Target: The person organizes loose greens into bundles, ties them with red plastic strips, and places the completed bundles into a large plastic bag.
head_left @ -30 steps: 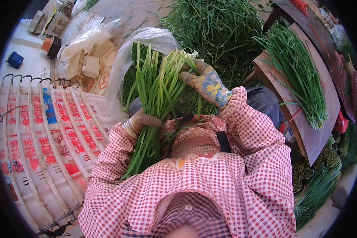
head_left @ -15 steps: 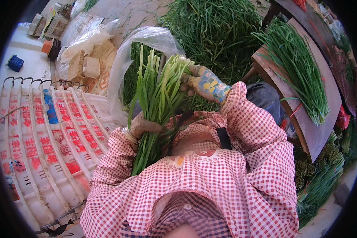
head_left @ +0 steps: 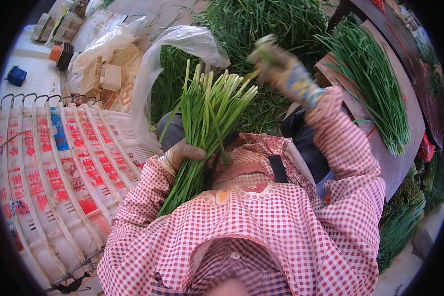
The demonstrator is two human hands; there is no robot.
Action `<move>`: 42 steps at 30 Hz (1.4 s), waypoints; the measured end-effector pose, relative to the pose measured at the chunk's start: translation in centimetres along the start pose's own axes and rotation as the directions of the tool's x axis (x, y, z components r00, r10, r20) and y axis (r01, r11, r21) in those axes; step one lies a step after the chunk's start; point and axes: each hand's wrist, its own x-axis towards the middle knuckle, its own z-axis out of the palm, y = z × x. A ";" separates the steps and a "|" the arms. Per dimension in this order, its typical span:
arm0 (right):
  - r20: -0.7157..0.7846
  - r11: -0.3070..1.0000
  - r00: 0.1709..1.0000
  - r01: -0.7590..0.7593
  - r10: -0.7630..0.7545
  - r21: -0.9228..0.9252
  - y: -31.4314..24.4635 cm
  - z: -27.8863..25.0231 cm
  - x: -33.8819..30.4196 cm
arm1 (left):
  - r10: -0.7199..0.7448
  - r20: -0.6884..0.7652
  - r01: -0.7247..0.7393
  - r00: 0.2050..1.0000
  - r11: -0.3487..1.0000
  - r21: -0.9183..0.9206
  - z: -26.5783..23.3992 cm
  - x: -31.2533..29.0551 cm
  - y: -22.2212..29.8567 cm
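right hand (head_left: 281, 71) now lifted off chive bunch (head_left: 204, 128), left hand (head_left: 180, 155) gripping

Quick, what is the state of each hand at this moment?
Left hand: closed around the bunch of green stalks, held upright.
Right hand: gloved, raised and blurred; it seems to pinch something small and pale, but the grip cannot be told.

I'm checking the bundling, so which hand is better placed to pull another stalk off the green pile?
Probably the right hand: it is raised beside the pile of greens, while the left hand grips the bunch.
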 end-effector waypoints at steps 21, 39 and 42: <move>-0.158 0.292 0.928 -0.263 0.337 -0.920 10.6 -2.2 8.8 | -0.112 -0.057 0.115 0.992 0.992 0.050 -1.2 -2.4 1.3; 0.354 0.920 0.876 -0.209 0.327 -0.331 6.0 5.9 5.8 | -0.166 -0.083 0.177 0.983 0.972 0.155 0.1 2.8 3.4; 0.379 0.841 0.874 -0.060 0.305 -0.537 6.7 5.9 5.8 | -0.250 -0.016 0.251 0.968 0.966 0.058 -1.9 3.2 2.1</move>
